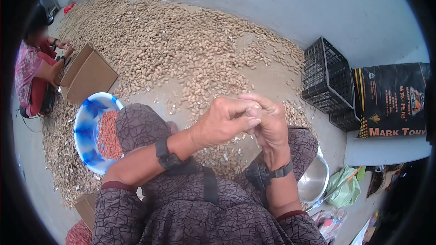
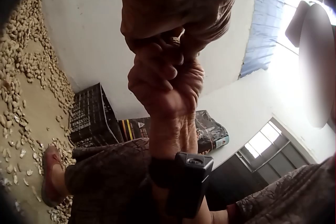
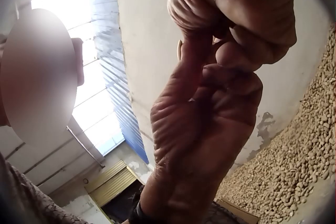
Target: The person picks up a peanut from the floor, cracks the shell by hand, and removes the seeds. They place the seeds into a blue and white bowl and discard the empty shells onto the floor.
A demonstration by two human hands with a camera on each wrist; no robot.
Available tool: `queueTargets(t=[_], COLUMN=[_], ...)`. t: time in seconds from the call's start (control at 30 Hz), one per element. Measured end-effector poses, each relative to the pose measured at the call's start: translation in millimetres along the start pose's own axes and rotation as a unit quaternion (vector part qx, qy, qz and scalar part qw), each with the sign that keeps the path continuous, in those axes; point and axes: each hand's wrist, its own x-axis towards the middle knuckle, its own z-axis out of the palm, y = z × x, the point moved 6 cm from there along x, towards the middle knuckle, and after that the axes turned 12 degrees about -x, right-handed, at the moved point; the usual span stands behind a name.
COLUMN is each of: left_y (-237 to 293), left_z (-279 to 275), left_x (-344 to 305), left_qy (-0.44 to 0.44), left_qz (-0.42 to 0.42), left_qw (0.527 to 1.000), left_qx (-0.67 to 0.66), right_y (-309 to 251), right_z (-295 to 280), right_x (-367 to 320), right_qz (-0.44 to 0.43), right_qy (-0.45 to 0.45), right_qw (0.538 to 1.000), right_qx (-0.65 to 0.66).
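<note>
In the head view my left hand (image 1: 223, 117) and right hand (image 1: 274, 129) meet above my lap, fingers curled and thumbs close together. Between the fingertips in the left wrist view shows a small tan piece that looks like a peanut (image 2: 175, 39), pinched by both hands and mostly hidden. Shelled reddish peanut kernels (image 1: 108, 135) lie in a blue and white basin (image 1: 82, 122) beside my knee. Beyond the hands, a wide heap of unshelled peanuts (image 1: 168, 41) covers the floor.
A black plastic crate (image 1: 323, 70) and a black printed sack (image 1: 393, 102) stand at the right. Near my right knee are a metal bowl (image 1: 313, 179) and a green bag (image 1: 344, 188). Another person (image 1: 38, 70) sits at left by a cardboard box (image 1: 93, 77).
</note>
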Motion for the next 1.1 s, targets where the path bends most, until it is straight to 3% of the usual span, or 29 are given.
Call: queueTargets(t=[0.1,0.17,0.27,0.5,0.6,0.67,0.9,0.97,1.1], left_y=[2,-5,2,-1,-4,1,6,-1,2], left_z=[-1,1,0,6,7,8,10,8,4], left_x=[0,0,0,1,-1,-3,-5,-7,-1], left_qy=[-0.029,-0.069,-0.101,-0.099,-0.112,-0.106,-0.049,-0.037,-0.055], left_qz=[-0.022,-0.081,-0.143,-0.107,-0.09,-0.027,-0.038,-0.078,-0.093], left_qw=[0.999,0.987,0.969,0.971,0.981,0.989,0.993,0.992,0.989], left_qx=[0.009,-0.122,-0.172,-0.188,-0.132,-0.095,-0.1,-0.094,-0.098], right_y=[1,1,-1,-5,0,2,1,1,1], right_z=[-3,0,8,7,2,0,5,4,4], right_x=[1,1,0,-4,-4,-3,-4,-4,0], right_qz=[0.01,0.02,0.016,0.033,0.045,0.037,0.036,0.03,0.024], right_qy=[-0.021,-0.053,-0.068,-0.099,-0.071,-0.034,-0.019,-0.004,-0.006], right_qw=[1.0,0.998,0.997,0.995,0.996,0.999,0.999,0.999,1.0], right_qx=[0.0,0.035,0.02,0.003,0.002,-0.016,0.013,-0.011,-0.004])
